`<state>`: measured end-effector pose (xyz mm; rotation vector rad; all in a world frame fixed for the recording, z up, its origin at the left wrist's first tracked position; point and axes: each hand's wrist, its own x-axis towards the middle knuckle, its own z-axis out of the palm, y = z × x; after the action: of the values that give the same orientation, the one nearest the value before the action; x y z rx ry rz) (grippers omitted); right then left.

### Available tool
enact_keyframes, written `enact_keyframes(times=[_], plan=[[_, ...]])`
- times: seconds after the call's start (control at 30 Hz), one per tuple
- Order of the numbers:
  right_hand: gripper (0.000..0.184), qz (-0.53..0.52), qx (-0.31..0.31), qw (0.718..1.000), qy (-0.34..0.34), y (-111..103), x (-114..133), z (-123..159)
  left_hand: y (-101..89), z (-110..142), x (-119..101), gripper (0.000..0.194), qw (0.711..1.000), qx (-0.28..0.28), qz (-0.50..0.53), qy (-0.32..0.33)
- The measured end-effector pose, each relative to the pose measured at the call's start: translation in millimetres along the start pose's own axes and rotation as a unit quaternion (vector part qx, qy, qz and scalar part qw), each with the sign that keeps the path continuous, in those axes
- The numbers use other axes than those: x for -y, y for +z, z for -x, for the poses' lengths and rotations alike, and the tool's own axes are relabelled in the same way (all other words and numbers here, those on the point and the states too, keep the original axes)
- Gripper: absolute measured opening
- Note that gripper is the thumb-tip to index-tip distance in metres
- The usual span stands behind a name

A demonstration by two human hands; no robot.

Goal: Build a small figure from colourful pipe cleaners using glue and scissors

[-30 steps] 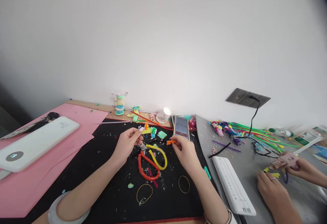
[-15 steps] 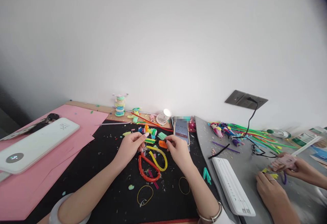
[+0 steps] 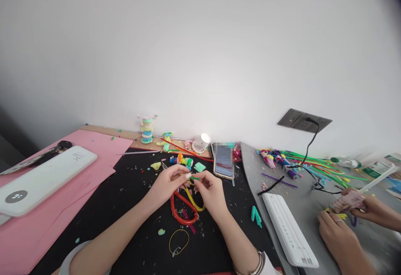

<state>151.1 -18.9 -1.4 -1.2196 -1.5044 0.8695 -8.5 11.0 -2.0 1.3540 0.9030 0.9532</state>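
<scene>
My left hand [image 3: 173, 181] and my right hand [image 3: 208, 187] meet over the black mat, thumbs and forefingers pinched. Between their fingertips is a short green fuzzy stem piece [image 3: 194, 178], like pipe cleaner; my fingers cover part of it. Under the hands lie scissors with one red loop handle [image 3: 175, 215] and one yellow loop handle [image 3: 196, 202], partly hidden. Just behind them sit a bunch of multicoloured fuzzy pieces [image 3: 183, 161], some mint-green cut pieces [image 3: 199, 166] and a yellow piece [image 3: 156, 166].
A phone [image 3: 224, 162] and a paper cup [image 3: 201, 143] stand behind. At left, a white power bank [image 3: 50, 179] rests on pink paper [image 3: 90, 141]. A rubber band [image 3: 179, 242] lies in front. Rightward are another power bank [image 3: 290, 229] and a co-worker's hands [image 3: 336, 237].
My right hand has moved left to meet my left hand, which shifted slightly right. Their fingertips now come together at the green piece. The view has turned slightly.
</scene>
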Motion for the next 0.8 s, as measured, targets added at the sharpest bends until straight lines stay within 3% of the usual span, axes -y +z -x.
enact_keyframes(times=[0.13, 0.33, 0.67, 0.8], plan=[[0.006, -0.066, -0.011, 0.997, 0.040, -1.0, -0.6, -1.5, -2.5, -0.3, 3.6, 0.021, 0.999, 0.027, -0.013, 0.022], [0.011, -0.065, 0.000, 0.995, 0.071, 0.4, 2.4, -2.2, -4.3, 0.2, 4.0, 0.018, 0.997, 0.014, -0.067, 0.032], [0.009, -0.109, -0.006, 0.992, 0.058, 0.2, -1.1, -3.3, -2.6, 0.3, 3.4, 0.022, 0.997, -0.001, -0.060, 0.043], [0.019, -0.051, -0.023, 0.998, 0.033, -5.4, -4.5, -3.6, -3.5, 0.0, 1.7, 0.024, 0.997, -0.037, -0.063, 0.034]])
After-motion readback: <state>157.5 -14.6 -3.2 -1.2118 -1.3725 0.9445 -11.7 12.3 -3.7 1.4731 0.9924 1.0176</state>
